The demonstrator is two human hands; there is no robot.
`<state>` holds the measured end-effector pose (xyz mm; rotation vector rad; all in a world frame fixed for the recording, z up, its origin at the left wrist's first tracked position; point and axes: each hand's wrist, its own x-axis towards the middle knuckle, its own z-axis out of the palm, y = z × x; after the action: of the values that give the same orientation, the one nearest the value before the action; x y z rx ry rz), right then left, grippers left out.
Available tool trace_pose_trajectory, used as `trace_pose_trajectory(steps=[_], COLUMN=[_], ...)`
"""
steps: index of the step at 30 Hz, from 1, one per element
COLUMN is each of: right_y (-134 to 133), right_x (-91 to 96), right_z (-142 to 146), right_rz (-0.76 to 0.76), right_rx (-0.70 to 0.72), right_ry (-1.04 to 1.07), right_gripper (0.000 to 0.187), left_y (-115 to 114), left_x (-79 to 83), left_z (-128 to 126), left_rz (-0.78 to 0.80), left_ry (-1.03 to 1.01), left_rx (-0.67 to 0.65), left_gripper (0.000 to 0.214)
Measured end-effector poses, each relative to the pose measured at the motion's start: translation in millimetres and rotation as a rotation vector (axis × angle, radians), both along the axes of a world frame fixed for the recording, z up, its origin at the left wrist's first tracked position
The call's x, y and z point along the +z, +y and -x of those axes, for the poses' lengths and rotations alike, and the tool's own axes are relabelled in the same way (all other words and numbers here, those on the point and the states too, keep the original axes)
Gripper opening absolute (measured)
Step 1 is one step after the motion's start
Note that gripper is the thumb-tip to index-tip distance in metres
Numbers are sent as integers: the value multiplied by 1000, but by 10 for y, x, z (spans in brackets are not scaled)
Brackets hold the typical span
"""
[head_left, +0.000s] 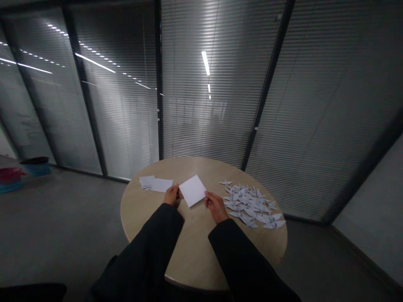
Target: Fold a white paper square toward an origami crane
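White, four-cornered paper [192,191] is being pinched at opposite corners by left hand [171,195] and right hand [216,206]; folded papers [246,199], possibly bird-shaped, are resting on the counter [195,251].

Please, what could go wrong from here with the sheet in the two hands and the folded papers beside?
The white sheet is held near opposite corners by the left hand and right hand; uneven pulling might crease it. The folded paper figures lie close to the right hand, so a sideways move could knock some. The outermost, near the edge of the round table, might fall.
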<state>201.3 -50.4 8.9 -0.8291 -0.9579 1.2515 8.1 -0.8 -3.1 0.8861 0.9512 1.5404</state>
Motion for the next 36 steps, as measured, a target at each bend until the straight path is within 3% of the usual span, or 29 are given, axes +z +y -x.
trace_pose_trajectory(steps=[5, 10, 14, 21, 30, 36], right_y=[40, 74, 67, 64, 72, 54], right_x=[-37, -55, -50, -65, -78, -73], right_z=[-32, -32, 6, 47, 4, 47], right_rz=[24, -34, -64, -32, -42, 5], right_rx=[-126, -138, -83, 46, -11, 60], right_ry=[-9, -89, -140, -125, -108, -122], right_gripper=[34, 31, 25, 19, 45, 44], left_y=[-26, -115, -154, -80, -30, -44], left_x=[13, 98, 127, -20, -71, -94], left_z=[18, -53, -94, -84, -42, -43], left_rz=[40, 179, 189, -58, -11, -32], left_ry=[-9, -59, -125, -118, -60, 71], left_rx=[39, -218, -311, -280, -171, -276], left_gripper=[25, 36, 46, 41, 37, 43])
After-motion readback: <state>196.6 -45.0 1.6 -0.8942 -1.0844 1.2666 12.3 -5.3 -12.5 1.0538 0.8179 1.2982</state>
